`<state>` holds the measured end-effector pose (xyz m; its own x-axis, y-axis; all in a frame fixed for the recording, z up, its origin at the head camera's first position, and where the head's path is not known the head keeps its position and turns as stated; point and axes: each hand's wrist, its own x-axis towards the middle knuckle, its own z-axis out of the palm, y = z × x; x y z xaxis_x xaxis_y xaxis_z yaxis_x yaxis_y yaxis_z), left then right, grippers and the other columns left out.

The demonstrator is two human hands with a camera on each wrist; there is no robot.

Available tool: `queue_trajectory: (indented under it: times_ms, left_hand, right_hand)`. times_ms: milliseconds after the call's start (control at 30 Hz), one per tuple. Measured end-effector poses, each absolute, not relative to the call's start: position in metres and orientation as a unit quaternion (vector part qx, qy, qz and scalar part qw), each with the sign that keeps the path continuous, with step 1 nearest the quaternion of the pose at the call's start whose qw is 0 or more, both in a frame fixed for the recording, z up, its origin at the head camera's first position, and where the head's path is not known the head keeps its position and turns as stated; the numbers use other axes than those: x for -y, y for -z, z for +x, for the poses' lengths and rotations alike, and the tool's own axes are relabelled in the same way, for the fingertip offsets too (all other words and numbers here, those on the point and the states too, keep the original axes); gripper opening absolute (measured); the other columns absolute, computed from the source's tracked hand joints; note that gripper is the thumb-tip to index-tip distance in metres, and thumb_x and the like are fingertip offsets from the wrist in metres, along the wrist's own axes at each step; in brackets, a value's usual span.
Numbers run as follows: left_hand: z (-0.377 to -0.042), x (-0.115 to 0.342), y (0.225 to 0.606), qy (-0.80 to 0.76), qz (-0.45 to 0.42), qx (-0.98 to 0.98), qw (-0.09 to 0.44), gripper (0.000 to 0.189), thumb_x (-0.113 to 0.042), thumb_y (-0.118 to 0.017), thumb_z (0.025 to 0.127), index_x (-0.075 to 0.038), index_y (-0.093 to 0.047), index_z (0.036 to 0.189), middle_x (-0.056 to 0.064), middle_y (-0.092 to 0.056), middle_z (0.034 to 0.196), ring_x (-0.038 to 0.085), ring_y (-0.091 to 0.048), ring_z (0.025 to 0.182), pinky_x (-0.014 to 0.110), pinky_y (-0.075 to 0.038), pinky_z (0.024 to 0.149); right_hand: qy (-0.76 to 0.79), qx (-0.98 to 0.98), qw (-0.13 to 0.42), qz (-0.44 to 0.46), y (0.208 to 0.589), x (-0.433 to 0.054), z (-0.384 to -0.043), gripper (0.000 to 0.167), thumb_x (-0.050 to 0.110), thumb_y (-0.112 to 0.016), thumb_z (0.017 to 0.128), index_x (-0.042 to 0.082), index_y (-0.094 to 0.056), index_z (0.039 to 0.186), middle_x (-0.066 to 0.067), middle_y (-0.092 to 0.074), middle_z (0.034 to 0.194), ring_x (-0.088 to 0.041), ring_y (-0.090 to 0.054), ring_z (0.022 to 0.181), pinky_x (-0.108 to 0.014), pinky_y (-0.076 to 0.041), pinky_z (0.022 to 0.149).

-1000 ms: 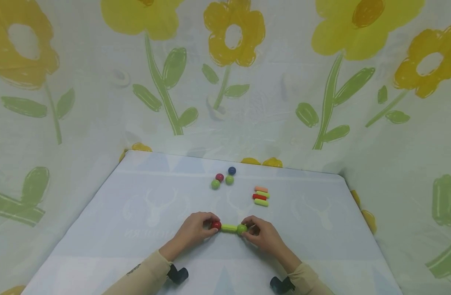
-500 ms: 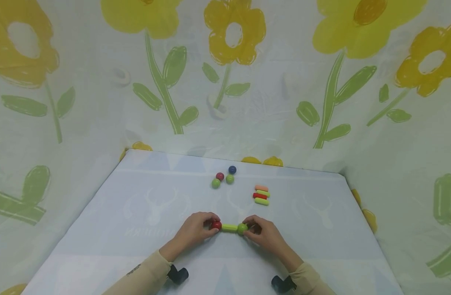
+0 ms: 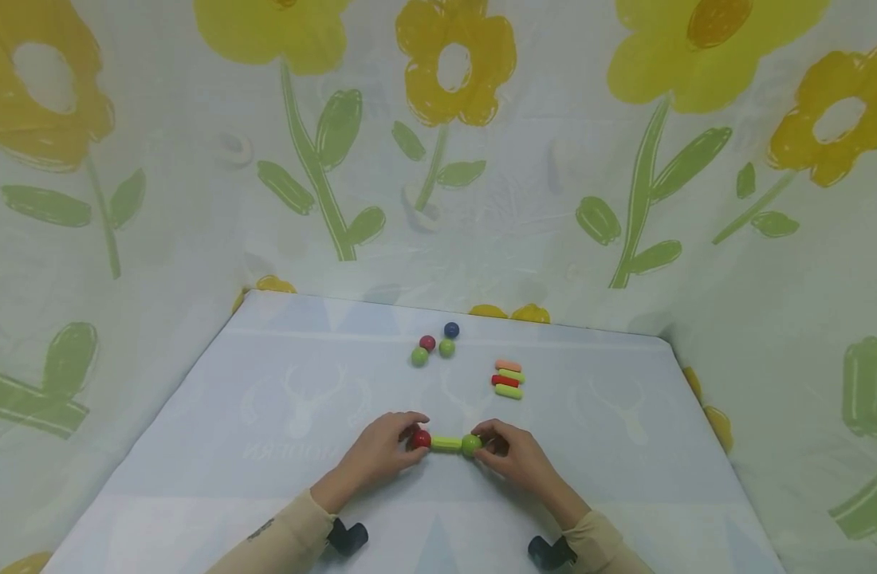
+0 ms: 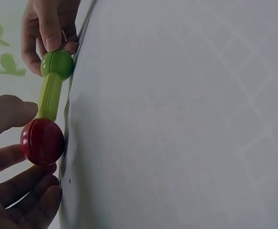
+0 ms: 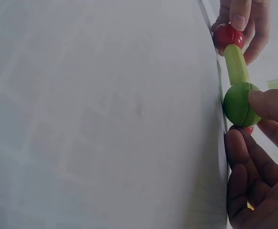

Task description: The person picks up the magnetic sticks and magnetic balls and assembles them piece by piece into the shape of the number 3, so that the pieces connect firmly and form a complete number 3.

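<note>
A red ball (image 3: 422,440), a yellow-green rod (image 3: 446,444) and a green ball (image 3: 471,445) form one straight piece low over the white table (image 3: 324,510). My right hand (image 3: 516,456) pinches the green ball; in the right wrist view its thumb presses on the seam. Around the red ball my left hand (image 3: 379,446) has its thumb and fingers spread apart, a gap showing above the ball in the head view. In the left wrist view the left thumb (image 4: 15,114) lies by the joint of rod and red ball, with fingers below the ball.
Beyond the hands lie two green balls (image 3: 419,356), a dark pink ball (image 3: 427,343) and a blue ball (image 3: 451,330). To their right is a row of short rods (image 3: 509,391) in yellow-green, red and orange. A flowered cloth (image 3: 510,199) hangs behind the table.
The left fingers have loosened from the red ball and spread apart slightly. The joined piece and my right hand have hardly moved.
</note>
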<state>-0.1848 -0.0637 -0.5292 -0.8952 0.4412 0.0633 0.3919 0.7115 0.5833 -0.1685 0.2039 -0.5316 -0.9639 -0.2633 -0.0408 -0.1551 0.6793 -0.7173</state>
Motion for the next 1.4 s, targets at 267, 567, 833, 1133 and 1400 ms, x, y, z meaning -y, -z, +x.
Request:
queue_trajectory:
  times_ms: [267,567,833,1133,1400]
  left_hand:
    - [-0.185,0.051,0.529,-0.309,0.255,-0.916,0.032,0.050,-0.038,-0.074,0.085,-0.017,-0.061,0.128,-0.003,-0.066,0.120,0.014,-0.058,0.109,0.034,-0.051,0.095]
    - [-0.189,0.028,0.529,-0.299,0.286,-0.910,0.017,0.041,-0.034,-0.075,0.086,-0.018,-0.066,0.122,-0.005,-0.069,0.114,0.012,-0.060,0.104,0.033,-0.051,0.093]
    - [-0.193,0.014,0.535,-0.299,0.289,-0.909,0.036,0.034,-0.036,-0.075,0.085,-0.022,-0.070,0.115,-0.011,-0.070,0.106,0.004,-0.057,0.093,0.026,-0.050,0.087]
    - [-0.190,0.007,0.534,-0.303,0.288,-0.908,0.006,0.030,-0.037,-0.074,0.086,-0.025,-0.072,0.114,-0.012,-0.072,0.105,0.000,-0.058,0.087,0.022,-0.049,0.081]
    - [-0.188,0.005,0.534,-0.306,0.277,-0.911,0.002,0.029,-0.039,-0.073,0.086,-0.026,-0.072,0.112,-0.013,-0.072,0.104,0.000,-0.056,0.084,0.022,-0.049,0.079]
  right_hand:
    - [0.384,-0.912,0.074,-0.123,0.532,-0.206,-0.169,0.027,0.029,-0.074,0.087,0.022,-0.065,0.112,0.007,-0.068,0.101,-0.003,-0.058,0.080,-0.018,-0.050,0.071]
    - [0.390,-0.909,0.073,-0.124,0.533,-0.207,-0.170,0.027,0.030,-0.074,0.087,0.022,-0.065,0.112,0.007,-0.069,0.102,-0.002,-0.059,0.080,-0.018,-0.050,0.071]
    - [0.399,-0.904,0.074,-0.134,0.533,-0.209,-0.170,0.025,0.024,-0.074,0.087,0.020,-0.062,0.109,0.006,-0.068,0.101,-0.001,-0.059,0.080,-0.018,-0.051,0.072]
    - [0.399,-0.905,0.072,-0.126,0.532,-0.209,-0.169,0.025,0.024,-0.075,0.086,0.021,-0.062,0.108,0.006,-0.067,0.100,-0.002,-0.058,0.078,-0.018,-0.050,0.070]
    - [0.401,-0.902,0.082,-0.136,0.532,-0.212,-0.172,0.028,0.027,-0.075,0.086,0.020,-0.063,0.110,0.006,-0.067,0.102,-0.003,-0.058,0.080,-0.018,-0.050,0.071]
